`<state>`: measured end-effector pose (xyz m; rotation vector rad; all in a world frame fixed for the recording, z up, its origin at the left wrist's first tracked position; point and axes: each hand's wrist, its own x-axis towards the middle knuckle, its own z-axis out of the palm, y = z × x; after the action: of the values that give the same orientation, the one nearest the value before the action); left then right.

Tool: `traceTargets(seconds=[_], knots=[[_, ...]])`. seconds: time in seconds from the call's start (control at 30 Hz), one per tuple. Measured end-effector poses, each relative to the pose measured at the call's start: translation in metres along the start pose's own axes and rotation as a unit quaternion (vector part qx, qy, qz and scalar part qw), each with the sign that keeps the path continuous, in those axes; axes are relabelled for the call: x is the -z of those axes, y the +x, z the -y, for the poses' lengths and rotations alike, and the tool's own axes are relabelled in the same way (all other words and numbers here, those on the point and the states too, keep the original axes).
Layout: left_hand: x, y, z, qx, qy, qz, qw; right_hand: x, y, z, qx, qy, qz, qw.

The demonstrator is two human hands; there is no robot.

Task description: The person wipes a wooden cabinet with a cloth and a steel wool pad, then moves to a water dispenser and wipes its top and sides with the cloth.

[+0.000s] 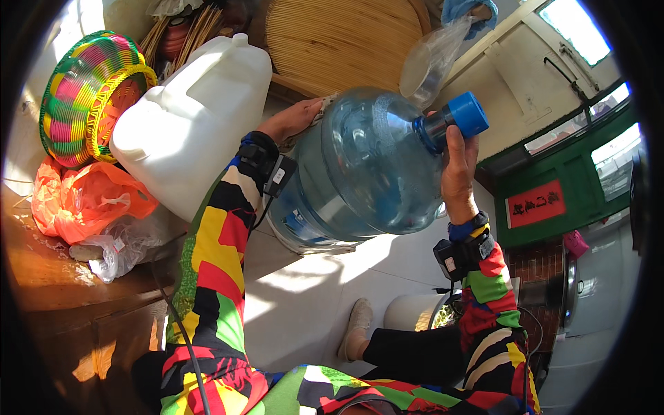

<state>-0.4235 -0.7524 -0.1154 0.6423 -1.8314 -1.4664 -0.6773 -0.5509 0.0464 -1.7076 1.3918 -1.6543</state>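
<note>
A large translucent blue water-cooler bottle (373, 161) stands in front of me, its blue-capped neck pointing up and to the right. My right hand (459, 171) grips the neck just below the blue cap (468, 114), thumb on the near side. On the bottle's far left side, my left hand (293, 120) presses a light patterned cloth (326, 108) against the plastic. The fingertips of that hand are hidden by the cloth and the bottle. A label (301, 225) shows low on the bottle's wall.
Left of the bottle stands a white plastic jerrycan (207, 114), beside a colourful woven basket (93, 98) and an orange plastic bag (91, 199) on a wooden cabinet (67, 290). Behind are a round slatted mat (345, 44) and a clear plastic bag (433, 65). A bin (410, 311) stands near my foot.
</note>
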Motion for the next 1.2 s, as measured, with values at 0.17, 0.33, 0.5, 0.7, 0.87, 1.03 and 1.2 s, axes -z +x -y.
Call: traceTargets(seconds=[0.17,0.33,0.5,0.7,0.87,1.03,1.2], knots=[[-0.027,-0.056,0.093,0.062,-0.100,-0.092,0.989,-0.002,-0.001,0.005,-0.003,-0.001,0.011,1.000],[-0.081,-0.124,0.126,0.010,-0.192,-0.307,0.932,-0.002,0.000,0.008,0.013,-0.046,0.016,0.999],[-0.182,-0.198,0.094,-0.074,-0.078,-0.482,0.870,-0.003,-0.002,0.005,0.015,-0.039,0.010,0.999],[-0.120,-0.165,0.128,-0.013,-0.020,-0.430,0.903,0.002,0.003,-0.002,0.013,-0.028,0.003,1.000],[-0.085,-0.147,0.148,0.065,-0.078,-0.388,0.916,0.001,0.002,0.001,0.008,-0.026,0.006,1.000],[-0.154,-0.179,0.111,0.061,-0.146,-0.500,0.852,-0.003,-0.001,0.007,0.022,-0.044,0.002,0.999],[-0.247,-0.207,0.028,-0.091,-0.032,-0.517,0.850,-0.001,0.001,0.004,0.015,-0.063,-0.005,0.998]])
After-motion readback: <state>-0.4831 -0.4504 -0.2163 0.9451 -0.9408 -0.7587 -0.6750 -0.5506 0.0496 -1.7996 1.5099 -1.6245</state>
